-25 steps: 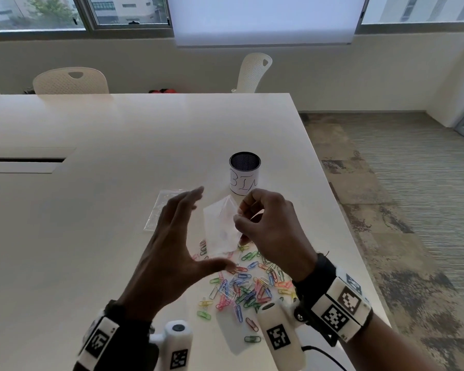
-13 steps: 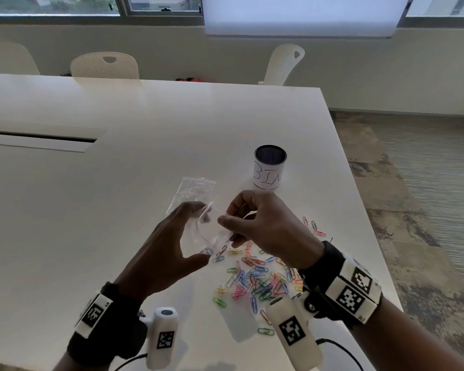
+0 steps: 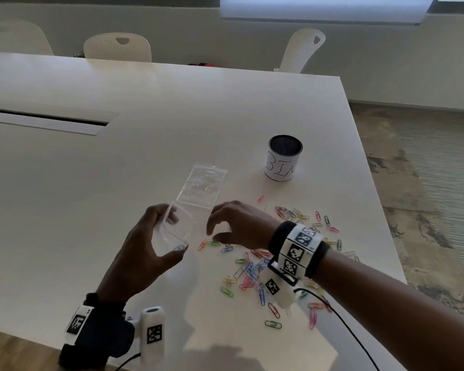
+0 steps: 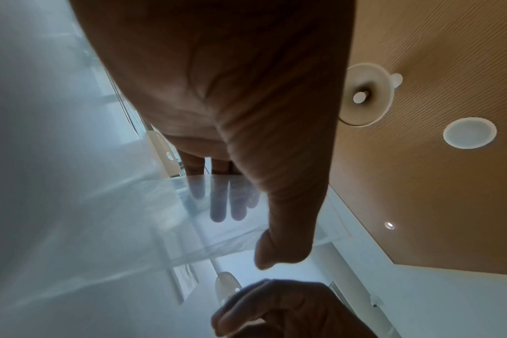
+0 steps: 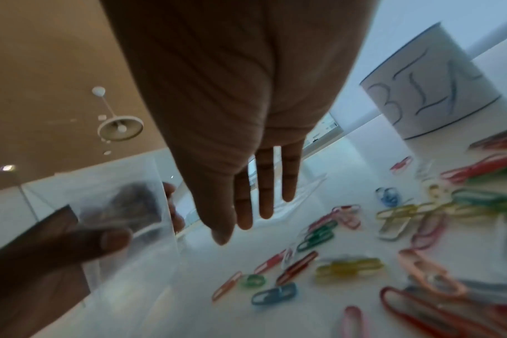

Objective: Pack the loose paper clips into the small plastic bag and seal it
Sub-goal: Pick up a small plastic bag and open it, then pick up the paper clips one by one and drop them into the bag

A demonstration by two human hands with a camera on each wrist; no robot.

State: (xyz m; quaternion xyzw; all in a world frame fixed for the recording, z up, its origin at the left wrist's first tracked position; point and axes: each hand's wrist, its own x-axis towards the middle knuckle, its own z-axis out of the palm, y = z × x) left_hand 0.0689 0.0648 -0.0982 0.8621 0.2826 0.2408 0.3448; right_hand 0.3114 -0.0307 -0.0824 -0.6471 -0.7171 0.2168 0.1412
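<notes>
My left hand [image 3: 173, 234] holds a small clear plastic bag [image 3: 178, 230] just above the table, thumb in front and fingers behind. The left wrist view shows the bag [image 4: 188, 217] with the fingers [image 4: 217, 205] showing through it. My right hand [image 3: 214, 232] hovers low just right of the bag, at the left edge of the loose coloured paper clips [image 3: 252, 271], with fingers relaxed and nothing in them. In the right wrist view, its fingers [image 5: 264, 194] point over the clips [image 5: 348, 267], and the bag [image 5: 125, 228] is at the left.
A second clear bag [image 3: 202, 187] lies flat on the white table [image 3: 118, 170] just beyond my hands. A mesh cup labelled BIN [image 3: 284, 160] stands behind the clips. The table's right edge is close to the clips. Chairs stand at the far side.
My right hand has let go of the bag's mouth and dropped right toward the clips. The left hand keeps the bag and has lowered it.
</notes>
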